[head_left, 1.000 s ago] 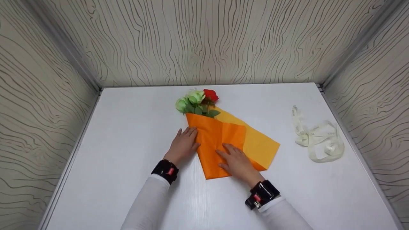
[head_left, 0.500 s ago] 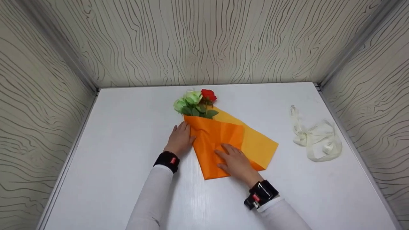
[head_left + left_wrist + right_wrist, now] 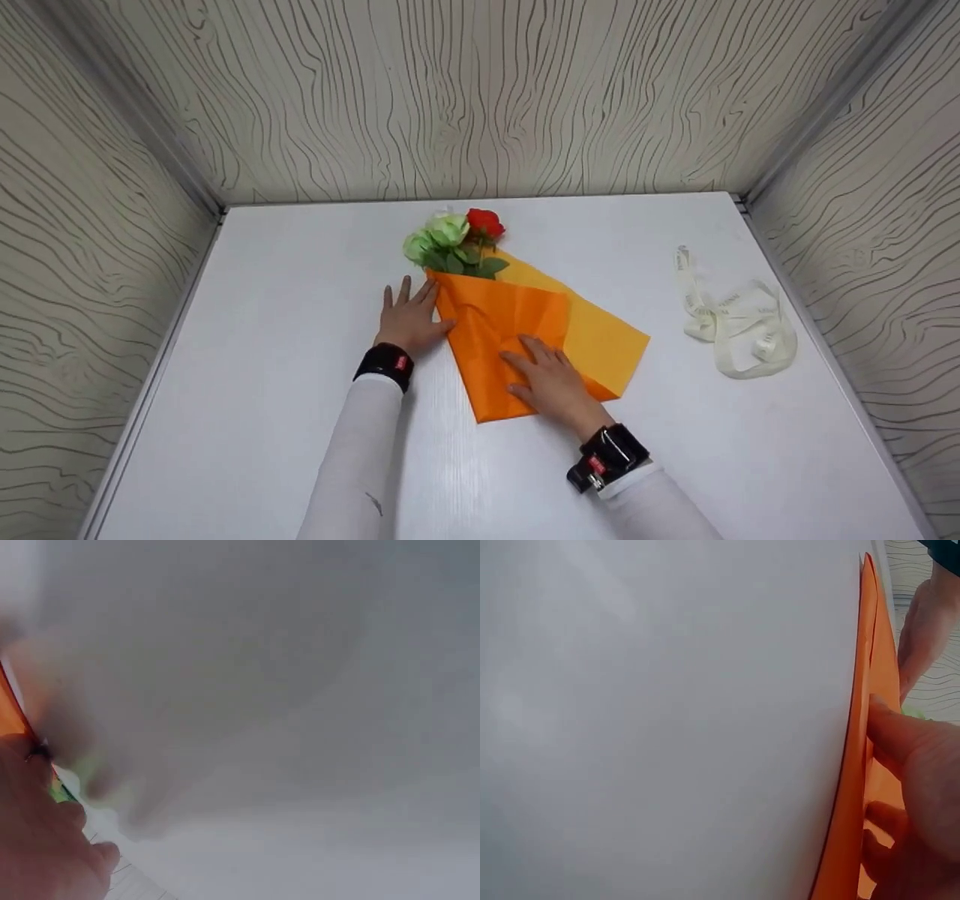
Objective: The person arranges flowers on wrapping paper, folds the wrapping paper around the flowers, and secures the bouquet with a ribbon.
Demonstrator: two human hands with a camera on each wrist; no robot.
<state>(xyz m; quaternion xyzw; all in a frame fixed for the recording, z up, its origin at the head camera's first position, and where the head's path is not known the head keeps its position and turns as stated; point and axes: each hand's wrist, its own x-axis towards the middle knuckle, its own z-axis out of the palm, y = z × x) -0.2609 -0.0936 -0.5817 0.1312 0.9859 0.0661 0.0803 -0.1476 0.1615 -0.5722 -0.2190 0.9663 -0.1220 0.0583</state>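
A bouquet with pale green roses (image 3: 448, 229) and a red rose (image 3: 486, 223) lies on the white table, its stems hidden under orange wrapping paper (image 3: 480, 367). The paper's left side is folded over; a lighter yellow-orange part (image 3: 604, 337) spreads out at the right. My left hand (image 3: 411, 319) lies with fingers spread along the paper's left edge, thumb and a fingertip right at that edge. Across the folded layer my right hand (image 3: 553, 386) rests with spread fingers, pressing the paper. In the right wrist view, the right fingers (image 3: 889, 727) lie on the orange sheet.
A loose cream ribbon (image 3: 742, 330) with printed lettering lies in a tangle on the right of the white table (image 3: 285, 360). Wood-grain patterned panels (image 3: 465, 97) enclose the table at the back and both sides.
My left hand has shifted left and a little up along the paper's edge, its fingers spreading off the sheet onto the table. The right hand stays in place on the paper.
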